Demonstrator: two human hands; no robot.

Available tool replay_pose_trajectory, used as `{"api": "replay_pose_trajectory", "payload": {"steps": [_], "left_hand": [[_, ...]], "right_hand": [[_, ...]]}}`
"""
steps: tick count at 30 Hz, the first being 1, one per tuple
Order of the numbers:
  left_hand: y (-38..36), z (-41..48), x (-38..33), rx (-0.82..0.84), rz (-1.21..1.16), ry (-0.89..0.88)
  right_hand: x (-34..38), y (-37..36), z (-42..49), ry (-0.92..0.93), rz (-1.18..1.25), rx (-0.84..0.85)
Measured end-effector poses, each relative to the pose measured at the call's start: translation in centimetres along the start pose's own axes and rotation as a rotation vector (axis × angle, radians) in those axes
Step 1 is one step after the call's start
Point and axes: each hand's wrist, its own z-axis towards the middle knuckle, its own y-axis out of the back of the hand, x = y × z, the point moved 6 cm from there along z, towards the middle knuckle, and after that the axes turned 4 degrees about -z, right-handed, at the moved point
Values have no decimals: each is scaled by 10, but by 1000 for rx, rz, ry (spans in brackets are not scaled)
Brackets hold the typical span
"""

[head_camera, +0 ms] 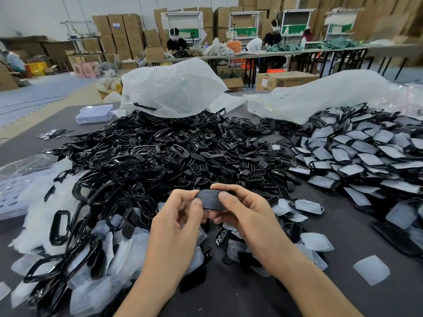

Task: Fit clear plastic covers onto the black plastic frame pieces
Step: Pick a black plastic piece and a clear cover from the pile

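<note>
Both hands hold one black plastic frame piece (209, 199) just above the table, in the lower middle of the view. My left hand (180, 216) pinches its left end between thumb and fingers. My right hand (242, 209) grips its right side, thumb pressed on top. Whether a clear cover sits on this piece cannot be told. A big heap of bare black frames (146, 161) lies behind and to the left. Loose clear plastic covers (317, 241) are scattered around my wrists. Stacked frames with covers on them (361, 154) fill the right side.
Two large white plastic bags (169, 88) (320, 92) lie behind the heaps. A clear blister tray (95, 113) sits at the far left of the dark table (229, 298). People work at long tables farther back, among stacked cardboard boxes (123, 30).
</note>
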Motion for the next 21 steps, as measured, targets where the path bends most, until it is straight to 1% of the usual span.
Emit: {"api": "replay_pose_trajectory", "payload": {"steps": [4, 8, 14, 19, 21], "left_hand": [[-4, -2, -2, 25, -18, -20], [-6, -5, 0, 67, 48, -54], [-9, -8, 0, 95, 193, -133], [-12, -10, -10, 123, 394, -291], [-13, -12, -14, 141, 435, -329]], "right_hand": [[0, 1, 0, -44, 47, -13], [-5, 2, 2, -88, 93, -4], [-5, 3, 2, -97, -10, 34], [-1, 5, -1, -36, -168, 82], [-1, 6, -1, -34, -184, 63]]}}
